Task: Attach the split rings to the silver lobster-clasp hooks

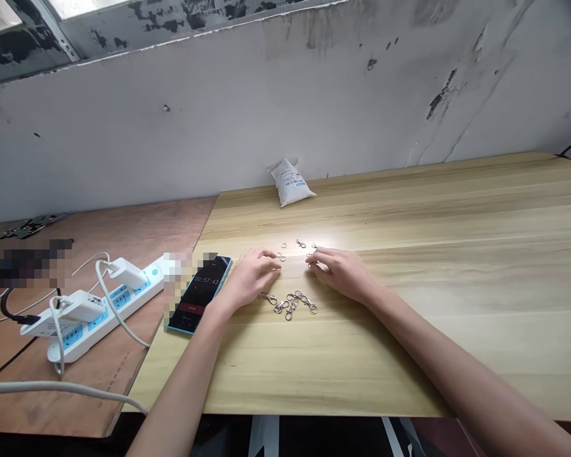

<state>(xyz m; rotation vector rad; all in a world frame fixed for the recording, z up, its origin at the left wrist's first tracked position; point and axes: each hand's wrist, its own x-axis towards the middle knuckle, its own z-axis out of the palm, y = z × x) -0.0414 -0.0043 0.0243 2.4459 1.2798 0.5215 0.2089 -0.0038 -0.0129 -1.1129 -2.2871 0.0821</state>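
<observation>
My left hand (253, 276) rests on the wooden table with its fingers curled and closed at the tips. A small metal ring (280, 268) shows at those fingertips, and loose rings (282, 258) lie just beyond them. My right hand (340, 270) faces it from the right, fingers bent and drawn together. Small metal pieces glint at its fingertips, and what they pinch is partly hidden. A lobster clasp (301, 244) and a single ring (284, 245) lie farther back. Nearer me, between the forearms, is a loose cluster of swivel clasps with rings (291, 308).
A phone (200, 295) showing a timer lies left of my left hand. A white power strip (109, 308) with plugged chargers and cables sits on the reddish board at left. A white plastic packet (291, 183) stands against the wall at the table's back edge.
</observation>
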